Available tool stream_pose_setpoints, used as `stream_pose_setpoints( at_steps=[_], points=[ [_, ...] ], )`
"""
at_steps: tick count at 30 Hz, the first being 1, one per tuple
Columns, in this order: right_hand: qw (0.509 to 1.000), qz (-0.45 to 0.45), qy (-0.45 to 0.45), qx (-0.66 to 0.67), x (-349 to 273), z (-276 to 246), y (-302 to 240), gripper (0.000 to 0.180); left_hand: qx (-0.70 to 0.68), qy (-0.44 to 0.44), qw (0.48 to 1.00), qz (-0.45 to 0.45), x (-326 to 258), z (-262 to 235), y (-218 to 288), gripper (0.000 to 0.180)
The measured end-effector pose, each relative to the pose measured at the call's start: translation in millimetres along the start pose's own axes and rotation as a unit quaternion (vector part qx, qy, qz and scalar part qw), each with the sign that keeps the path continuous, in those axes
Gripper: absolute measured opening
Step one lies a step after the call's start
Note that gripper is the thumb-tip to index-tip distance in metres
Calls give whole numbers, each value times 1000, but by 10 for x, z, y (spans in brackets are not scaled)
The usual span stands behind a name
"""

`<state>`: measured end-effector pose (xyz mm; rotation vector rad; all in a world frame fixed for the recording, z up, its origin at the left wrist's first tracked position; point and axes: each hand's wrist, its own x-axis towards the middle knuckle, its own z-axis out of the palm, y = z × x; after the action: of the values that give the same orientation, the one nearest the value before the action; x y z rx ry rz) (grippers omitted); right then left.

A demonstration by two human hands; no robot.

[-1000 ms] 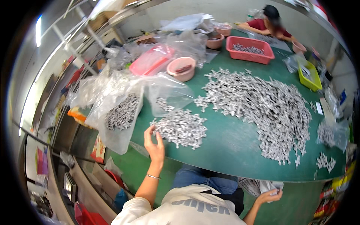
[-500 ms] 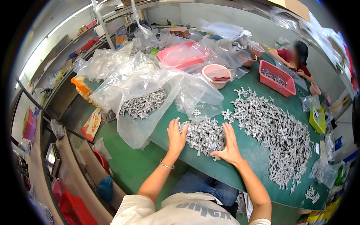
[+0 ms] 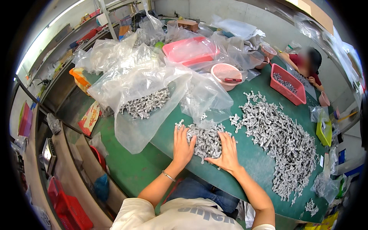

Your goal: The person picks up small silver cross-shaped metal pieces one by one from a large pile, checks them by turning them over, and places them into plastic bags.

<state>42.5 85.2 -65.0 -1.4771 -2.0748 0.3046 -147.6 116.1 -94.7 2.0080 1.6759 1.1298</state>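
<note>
Two bare hands are cupping a small pile of grey parts (image 3: 205, 140) that is lying by the front edge of the green counter (image 3: 249, 163), toward its left end. The left hand (image 3: 183, 147) is resting along the pile's left side, fingers stretched and thumb set apart; the right hand (image 3: 228, 151) is curving round the right side, its thumb spread wide near the front edge. Neither is gripping any single part that I'm able to make out.

Clear plastic is crowding the space beyond them. One loose bag (image 3: 207, 101) is draping down to the pile's far side and covering a few parts there, so it is standing most in the way. Beside it, a big clear bag (image 3: 132, 136) is hanging past the counter's left edge, with more parts (image 3: 147, 102) showing inside. Farther back, a pink bowl (image 3: 226, 86) is bearing a red object (image 3: 232, 80), and a pink tray (image 3: 197, 60) is lying partly under plastic.

On the right, a far bigger heap (image 3: 283, 142) is stretching toward the front edge. A little cluster (image 3: 311, 207) is lying near the front right corner. A yellow-green basket (image 3: 324, 134) is standing along the right edge, and a pink basket (image 3: 283, 92) of parts is sitting near a co-worker's dark red sleeve (image 3: 296, 59).
</note>
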Motion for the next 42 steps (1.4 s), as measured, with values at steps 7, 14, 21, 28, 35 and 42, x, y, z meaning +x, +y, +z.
stream_pose_setpoints(
  at_steps=[7, 14, 21, 28, 35, 42],
  points=[
    [1000, -9, 11, 20, -43, -55, 13, 86, -15, -13, 1000, 10, -69, -34, 61, 42],
    [999, -45, -14, -2, -14, -104, 80, 86, -95, 22, 995, -16, -68, -53, 105, 47],
    [999, -14, -27, -41, -28, -243, -15, 88, -121, 80, 989, -34, -218, -160, 111, 48],
    [999, -35, 14, 3, -147, -110, 85, 80, -61, 141, 988, -34, -280, -50, 132, 47],
    [998, -52, 40, -13, -183, -115, 43, 78, -12, 148, 989, -18, -301, -37, 155, 45],
    [996, -55, 51, 42, -215, -145, 109, 63, -17, 173, 984, -24, -316, -8, 164, 43]
  ],
)
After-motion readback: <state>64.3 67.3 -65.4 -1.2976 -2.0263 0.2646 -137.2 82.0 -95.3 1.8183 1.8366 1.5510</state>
